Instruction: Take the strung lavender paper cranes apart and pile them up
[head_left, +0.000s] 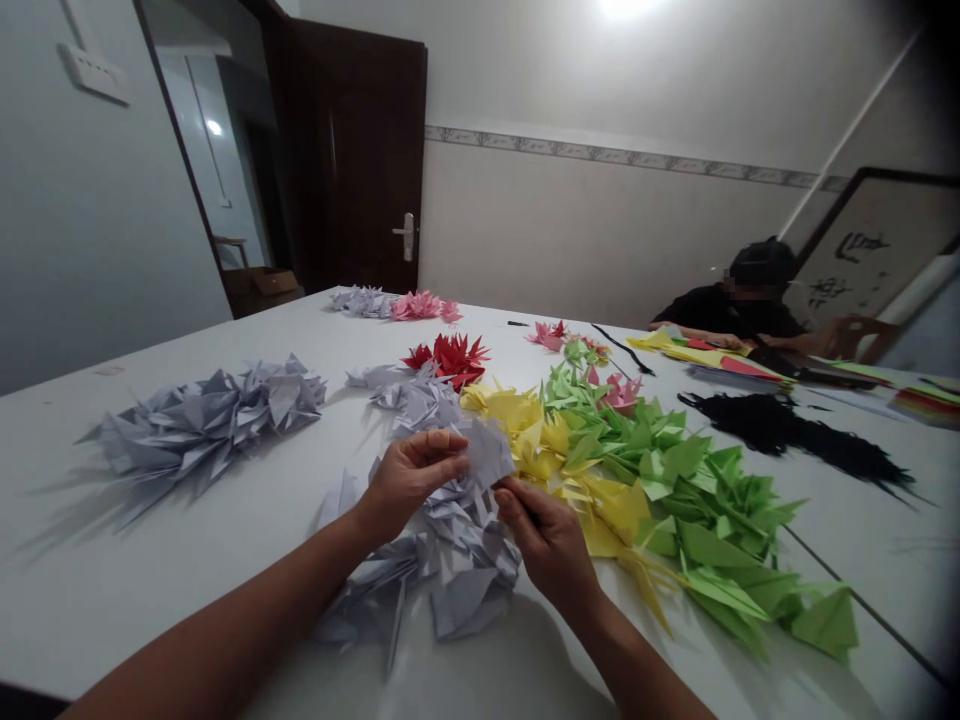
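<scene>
Between my two hands is a folded white paper piece [489,455], raised over the heaps. My left hand [411,478] pinches its left side between thumb and fingers. My right hand [547,535] is closed on its lower right corner. Beneath and around them lies a pile of white folded papers [469,545]. Yellow folded papers [604,510] lie just right of my right hand, with green ones [705,500] beyond them. Red folded papers [454,360] sit behind the white pile.
Another white heap [217,415] lies on the white table [247,560] at left. Pink pieces [420,305] are at the far edge. Black strands [795,430] lie at right, near coloured sheets [705,355]. A person [750,295] in black sits at the far right.
</scene>
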